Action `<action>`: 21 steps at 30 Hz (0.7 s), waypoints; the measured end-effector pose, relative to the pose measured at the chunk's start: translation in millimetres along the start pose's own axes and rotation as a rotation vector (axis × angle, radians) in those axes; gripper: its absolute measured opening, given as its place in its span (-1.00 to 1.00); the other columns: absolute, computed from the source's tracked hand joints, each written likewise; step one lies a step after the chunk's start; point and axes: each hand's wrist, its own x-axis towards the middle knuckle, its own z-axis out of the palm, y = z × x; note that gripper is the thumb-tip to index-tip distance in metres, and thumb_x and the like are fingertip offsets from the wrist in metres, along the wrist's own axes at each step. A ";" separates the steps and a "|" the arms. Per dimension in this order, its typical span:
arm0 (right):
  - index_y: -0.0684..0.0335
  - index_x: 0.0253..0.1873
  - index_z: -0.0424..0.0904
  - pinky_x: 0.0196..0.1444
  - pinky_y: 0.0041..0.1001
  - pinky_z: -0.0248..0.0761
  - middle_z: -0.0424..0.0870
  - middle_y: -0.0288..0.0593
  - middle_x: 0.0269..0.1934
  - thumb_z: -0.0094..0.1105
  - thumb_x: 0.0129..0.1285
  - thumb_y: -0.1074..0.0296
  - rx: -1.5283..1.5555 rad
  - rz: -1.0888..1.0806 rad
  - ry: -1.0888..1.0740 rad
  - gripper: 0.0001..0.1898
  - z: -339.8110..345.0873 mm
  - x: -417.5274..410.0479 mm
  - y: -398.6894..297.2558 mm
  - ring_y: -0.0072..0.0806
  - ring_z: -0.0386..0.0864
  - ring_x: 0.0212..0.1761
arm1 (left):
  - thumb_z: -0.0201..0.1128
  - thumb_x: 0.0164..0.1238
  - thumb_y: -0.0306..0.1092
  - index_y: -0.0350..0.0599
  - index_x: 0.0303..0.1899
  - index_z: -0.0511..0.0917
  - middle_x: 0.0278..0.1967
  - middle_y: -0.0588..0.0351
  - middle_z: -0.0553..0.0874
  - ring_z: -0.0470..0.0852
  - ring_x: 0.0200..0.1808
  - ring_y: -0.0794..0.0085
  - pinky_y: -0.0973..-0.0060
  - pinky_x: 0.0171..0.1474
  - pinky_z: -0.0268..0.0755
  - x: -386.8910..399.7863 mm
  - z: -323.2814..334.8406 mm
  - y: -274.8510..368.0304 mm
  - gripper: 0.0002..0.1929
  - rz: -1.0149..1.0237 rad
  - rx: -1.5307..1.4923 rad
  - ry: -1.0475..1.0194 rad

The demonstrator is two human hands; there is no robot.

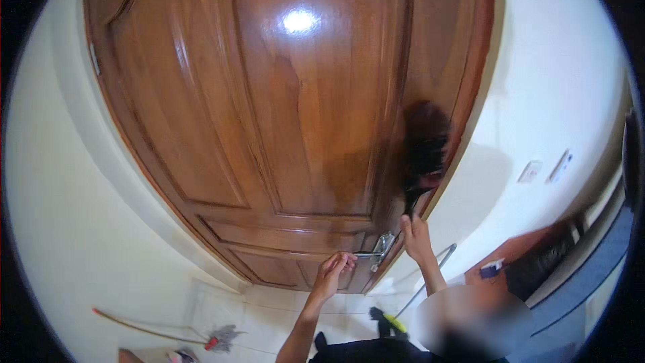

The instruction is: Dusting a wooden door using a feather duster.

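Before me a brown panelled wooden door (307, 126) fills the middle of the view and appears shut in its frame. My right hand (417, 242) grips the black handle of a dark, bushy duster (427, 141). The duster's head is held up near the door's right edge, blurred, and whether it touches the wood is unclear. Lower down, the fingers of my left hand (331, 272) are curled around the free end of the metal lever handle (372, 253). The lever's backplate (383, 249) is fixed near the door's right edge.
A broom or mop (211, 344) with a long stick leans at lower left. A pole with a yellow-and-black head (393, 321) stands on the tiled floor (287, 307). Wall switches (530, 171) and dark furniture are at right. A blurred patch hides the lower right.
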 end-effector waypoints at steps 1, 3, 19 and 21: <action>0.32 -0.13 0.50 -0.42 -0.06 0.36 0.53 0.20 -0.53 0.17 0.57 0.21 0.004 -0.026 -0.038 -0.74 -5.0 3.5 0.9 0.25 0.60 -0.42 | 0.03 0.79 -0.09 -0.22 0.05 0.70 -0.17 0.22 0.69 0.62 -0.07 0.56 0.54 0.08 0.48 4.2 8.7 -8.1 -0.61 0.012 -0.018 0.041; 0.33 -0.11 0.50 -0.39 -0.02 0.37 0.54 0.25 -0.49 0.05 0.65 0.11 -0.115 -0.111 -0.171 -0.66 -19.9 12.4 1.7 0.31 0.60 -0.38 | 0.06 0.78 -0.09 -0.21 0.06 0.70 -0.16 0.23 0.70 0.62 -0.05 0.56 0.55 0.09 0.49 18.7 28.6 -22.9 -0.62 0.000 -0.105 0.079; 0.36 0.40 0.44 0.23 -0.09 0.51 0.63 0.32 0.19 -0.05 0.66 0.32 0.335 -0.212 -0.387 -0.63 -32.4 -7.5 50.1 0.25 0.64 0.18 | -0.02 0.78 -0.11 -0.18 0.20 0.57 -0.02 -0.04 0.76 0.74 0.01 0.23 0.31 0.20 0.51 99.0 193.2 -5.2 -0.64 0.325 0.183 0.326; 0.35 0.36 0.48 0.27 -0.10 0.50 0.64 0.24 0.20 0.01 0.60 0.39 0.283 -0.102 -0.549 -0.65 -37.0 -8.5 67.5 0.24 0.64 0.17 | -0.01 0.78 -0.12 -0.21 0.07 0.57 -0.13 -0.02 0.77 0.76 -0.10 0.22 0.28 0.05 0.56 101.2 184.0 -5.4 -0.66 0.301 0.258 0.356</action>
